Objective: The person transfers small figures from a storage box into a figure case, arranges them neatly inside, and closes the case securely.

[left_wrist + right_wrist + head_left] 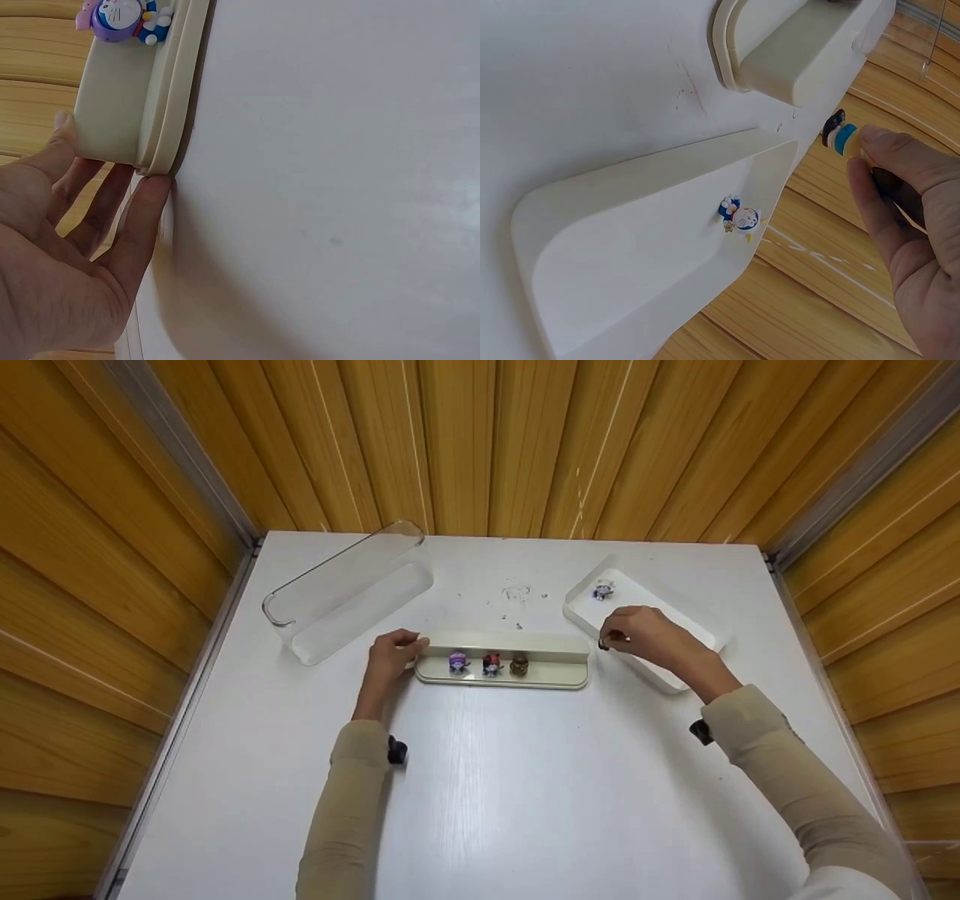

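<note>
A cream step-shaped display stand (555,673) lies mid-table with three small cartoon figurines on its lower step. They are a purple-topped figurine (458,663), a red-and-black figurine (491,664) and a brown figurine (519,663). My left hand (388,658) grips the stand's left end, thumb at the back and a fingertip by the front corner. Between thumb and fingers, my right hand (646,634) pinches a small figurine (840,135) with a dark part and a blue band, partly hidden. That hand is over the near left side of a white tray (637,594), where a blue-and-white figurine (740,214) lies.
At the back left rests a long transparent cover (352,611). Small dark marks (517,592) dot the table behind the stand. Yellow wood-look panels (457,450) enclose the back and sides of the white table (480,780).
</note>
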The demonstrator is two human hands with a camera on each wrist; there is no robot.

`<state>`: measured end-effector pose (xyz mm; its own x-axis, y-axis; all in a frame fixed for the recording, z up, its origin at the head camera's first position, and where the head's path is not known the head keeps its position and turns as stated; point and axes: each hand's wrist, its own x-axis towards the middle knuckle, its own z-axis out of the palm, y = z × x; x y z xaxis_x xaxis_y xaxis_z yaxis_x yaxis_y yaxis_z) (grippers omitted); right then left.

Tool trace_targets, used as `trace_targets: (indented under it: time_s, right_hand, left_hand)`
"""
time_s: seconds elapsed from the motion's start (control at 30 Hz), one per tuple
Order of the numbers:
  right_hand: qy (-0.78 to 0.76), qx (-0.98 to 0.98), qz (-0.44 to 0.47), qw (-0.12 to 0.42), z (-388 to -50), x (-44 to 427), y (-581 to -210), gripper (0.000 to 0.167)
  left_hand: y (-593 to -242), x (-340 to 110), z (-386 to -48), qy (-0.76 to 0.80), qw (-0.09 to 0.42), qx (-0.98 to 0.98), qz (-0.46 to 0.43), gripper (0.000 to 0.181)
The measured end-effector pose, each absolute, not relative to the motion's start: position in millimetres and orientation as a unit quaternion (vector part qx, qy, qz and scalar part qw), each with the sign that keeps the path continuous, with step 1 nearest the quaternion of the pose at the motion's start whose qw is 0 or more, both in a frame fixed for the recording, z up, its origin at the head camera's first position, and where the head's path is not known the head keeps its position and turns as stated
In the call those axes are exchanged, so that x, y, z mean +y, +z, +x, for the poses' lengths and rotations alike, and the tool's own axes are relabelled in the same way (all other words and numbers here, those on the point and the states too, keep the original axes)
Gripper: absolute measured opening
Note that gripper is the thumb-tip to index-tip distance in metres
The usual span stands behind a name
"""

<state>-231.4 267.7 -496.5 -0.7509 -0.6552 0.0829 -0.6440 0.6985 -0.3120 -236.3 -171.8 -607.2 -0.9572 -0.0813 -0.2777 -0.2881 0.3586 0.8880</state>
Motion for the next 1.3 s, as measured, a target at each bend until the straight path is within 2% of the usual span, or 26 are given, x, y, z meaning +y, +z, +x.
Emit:
trace_targets:
  time_s: [0.33, 0.8, 1.1, 1.3]
  right_hand:
    - [-0.169, 0.913, -0.371, 0.031, -222.8, 257.0, -496.7, 0.014]
    - [-0.172, 0.904, -0.391, 0.01, -216.1, 242.5, -497.3, 0.014]
    - [-0.152, 0.895, -0.419, 0.036, -213.2, 222.5, -508.6, 0.012]
    - [-0.146, 0.891, -0.43, 0.033, -210.7, 210.4, -514.9, 0.012]
  left_hand:
    - [-605.1, -170.6, -234.4, 0.549, 0.104, 0.82, -0.121, 0.034]
    - [-604.8, -170.7, -238.2, 0.561, 0.112, 0.811, -0.123, 0.034]
    - [-605.6, -171.6, -237.7, 0.554, 0.107, 0.817, -0.119, 0.033]
    - [-606.0, -172.8, -237.5, 0.555, 0.109, 0.816, -0.116, 0.036]
